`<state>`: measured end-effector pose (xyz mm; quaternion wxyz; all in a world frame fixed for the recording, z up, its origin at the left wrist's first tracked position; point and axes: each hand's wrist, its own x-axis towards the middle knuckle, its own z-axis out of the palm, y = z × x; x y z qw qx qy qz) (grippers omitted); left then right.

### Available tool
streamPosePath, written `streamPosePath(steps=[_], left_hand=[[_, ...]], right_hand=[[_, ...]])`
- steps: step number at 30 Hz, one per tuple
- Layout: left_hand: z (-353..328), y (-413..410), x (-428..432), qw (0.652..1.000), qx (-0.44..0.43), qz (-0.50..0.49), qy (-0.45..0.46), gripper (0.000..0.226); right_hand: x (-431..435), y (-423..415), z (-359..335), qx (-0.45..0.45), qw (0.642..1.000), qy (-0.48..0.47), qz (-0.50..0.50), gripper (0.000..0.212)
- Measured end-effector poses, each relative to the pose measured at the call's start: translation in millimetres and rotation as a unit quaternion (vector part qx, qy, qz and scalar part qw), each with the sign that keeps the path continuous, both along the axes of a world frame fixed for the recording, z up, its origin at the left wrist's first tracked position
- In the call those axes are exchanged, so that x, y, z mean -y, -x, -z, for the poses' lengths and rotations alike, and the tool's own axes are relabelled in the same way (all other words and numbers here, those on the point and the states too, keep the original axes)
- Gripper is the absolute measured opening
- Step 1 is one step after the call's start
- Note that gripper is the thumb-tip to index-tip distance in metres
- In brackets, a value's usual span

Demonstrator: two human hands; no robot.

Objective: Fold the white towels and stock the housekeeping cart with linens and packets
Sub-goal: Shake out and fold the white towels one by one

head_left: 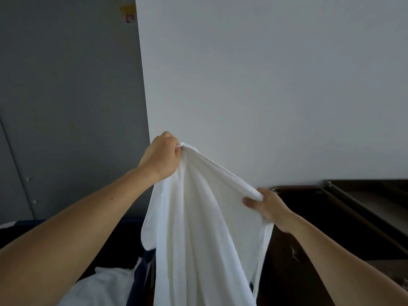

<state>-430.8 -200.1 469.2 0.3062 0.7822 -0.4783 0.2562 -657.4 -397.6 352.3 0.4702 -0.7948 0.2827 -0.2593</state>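
A white towel (198, 228) hangs in front of me, held up in the air by both hands. My left hand (162, 156) grips its top corner, raised high near the wall corner. Lower and to the right, my right hand (268, 206) pinches the towel's upper edge, thumb on the near side. The cloth drapes down in long folds past the bottom of the view. The dark brown housekeeping cart (331, 217) stands at the right, just behind my right hand.
More white linen (106, 286) lies in a dark blue bag (141, 268) at the lower left. A white wall (265, 85) faces me and a grey door (66, 107) is at the left. The cart's metal rail (353, 202) runs along its top.
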Motion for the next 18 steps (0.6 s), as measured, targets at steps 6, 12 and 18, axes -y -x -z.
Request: streamPosePath(steps=[6, 12, 18], left_hand=[[41.7, 30.4, 0.1, 0.906, -0.296, 0.197, -0.227, 0.051], [53.0, 52.2, 8.2, 0.863, -0.374, 0.294, -0.171, 0.026], [40.0, 46.1, 17.1, 0.926, -0.296, 0.216, -0.093, 0.043]], right_hand=[[-28.0, -30.5, -69.3, 0.073, 0.993, 0.094, -0.009, 0.034], [-48.3, -40.9, -76.4, -0.017, 0.980, 0.176, -0.091, 0.023], [-32.9, -20.9, -41.4, -0.132, 0.973, 0.189, -0.012, 0.016]])
